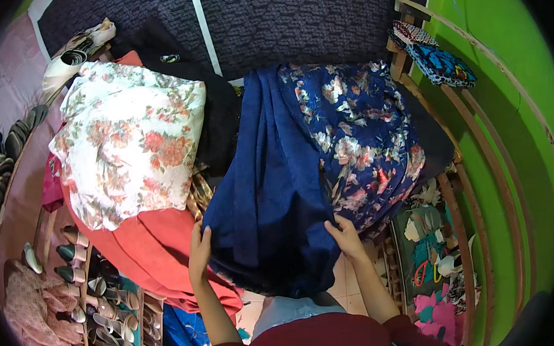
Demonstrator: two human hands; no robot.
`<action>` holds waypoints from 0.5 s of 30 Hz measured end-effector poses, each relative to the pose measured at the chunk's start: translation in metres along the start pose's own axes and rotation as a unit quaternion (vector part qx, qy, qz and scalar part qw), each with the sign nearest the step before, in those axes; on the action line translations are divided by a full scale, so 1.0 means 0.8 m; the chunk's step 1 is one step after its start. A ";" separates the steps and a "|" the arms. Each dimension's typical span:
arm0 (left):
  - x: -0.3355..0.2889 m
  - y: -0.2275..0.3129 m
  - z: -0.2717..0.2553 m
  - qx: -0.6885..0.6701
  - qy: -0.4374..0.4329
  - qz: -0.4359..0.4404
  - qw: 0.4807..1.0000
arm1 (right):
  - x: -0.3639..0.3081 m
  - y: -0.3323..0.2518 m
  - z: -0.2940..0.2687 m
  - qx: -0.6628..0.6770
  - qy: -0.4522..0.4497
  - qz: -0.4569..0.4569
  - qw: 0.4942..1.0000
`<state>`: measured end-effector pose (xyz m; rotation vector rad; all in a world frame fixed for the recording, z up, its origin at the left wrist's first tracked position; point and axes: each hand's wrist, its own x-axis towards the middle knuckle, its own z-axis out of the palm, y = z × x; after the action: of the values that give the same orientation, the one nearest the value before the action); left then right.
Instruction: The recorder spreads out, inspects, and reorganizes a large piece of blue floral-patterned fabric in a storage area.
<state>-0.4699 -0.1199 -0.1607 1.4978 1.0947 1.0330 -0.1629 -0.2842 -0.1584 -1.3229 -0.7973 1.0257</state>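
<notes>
Left hand and right hand, nearly closed, pinch opposite edges of navy cloth (soft, loosely pleated), its narrowing long axis running away from the body.

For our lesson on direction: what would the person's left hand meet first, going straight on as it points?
Probably the shiny gold-brown cloth just ahead of the left hand, next to the plain blue cloth it holds; depth is unclear, so it might pass above.
</notes>
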 end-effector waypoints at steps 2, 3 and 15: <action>0.014 -0.058 -0.018 0.052 0.003 -0.022 0.998 | 0.003 0.036 -0.003 0.079 0.050 0.011 0.996; 0.010 -0.060 -0.024 0.097 -0.004 -0.046 0.994 | -0.001 0.038 0.000 0.047 0.118 -0.015 0.992; -0.020 0.025 0.000 -0.144 -0.091 0.070 0.983 | -0.064 -0.063 0.039 0.062 -0.072 -0.035 0.995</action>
<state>-0.4708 -0.1375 -0.1424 1.4146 0.6874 1.0771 -0.2039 -0.3176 -0.1002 -1.1174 -0.8687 1.1068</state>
